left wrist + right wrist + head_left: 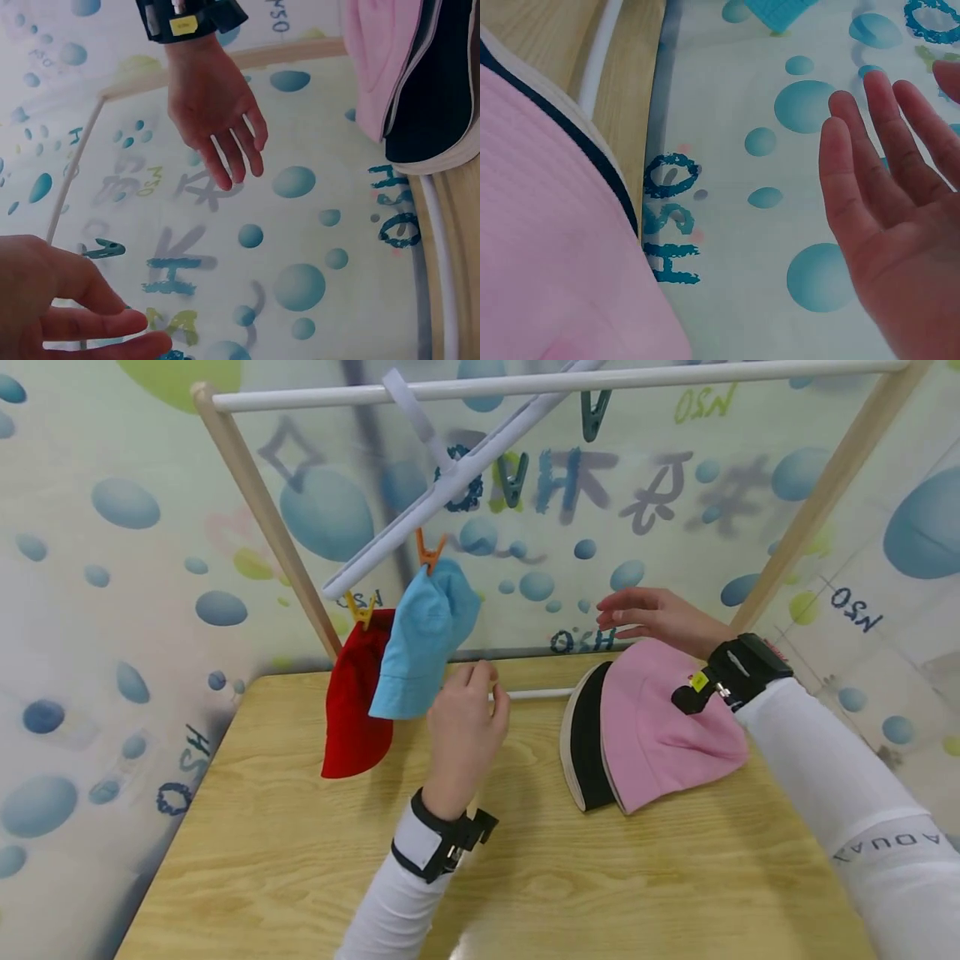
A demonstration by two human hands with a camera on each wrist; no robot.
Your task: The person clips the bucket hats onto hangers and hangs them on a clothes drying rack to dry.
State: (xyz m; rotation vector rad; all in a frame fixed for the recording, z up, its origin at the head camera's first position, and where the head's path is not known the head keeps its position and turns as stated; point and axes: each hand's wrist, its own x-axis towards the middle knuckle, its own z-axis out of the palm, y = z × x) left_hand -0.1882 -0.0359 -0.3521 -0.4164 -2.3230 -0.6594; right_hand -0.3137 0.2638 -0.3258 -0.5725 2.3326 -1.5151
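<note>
My left hand point(467, 735) is raised just right of a light blue bucket hat point(416, 647), its fingers loosely bent with nothing between them. An orange clip point(431, 553) holds this hat to a white hanger point(450, 485). Beside it, a red hat point(356, 702) hangs from a yellow clip point(362, 610). My right hand point(663, 614) is held over a pink hat point(663, 718), fingers extended and palm bare in the right wrist view. Under the pink hat on the table lies a black hat with a pale edge point(588, 743).
The hanger tilts on the white rail point(675, 375) of a rack with wooden side posts point(266, 518). Two dark green clips point(512, 481) hang farther along it. A lower white bar point(540, 694) crosses the back of the wooden table point(600, 893), before a patterned wall.
</note>
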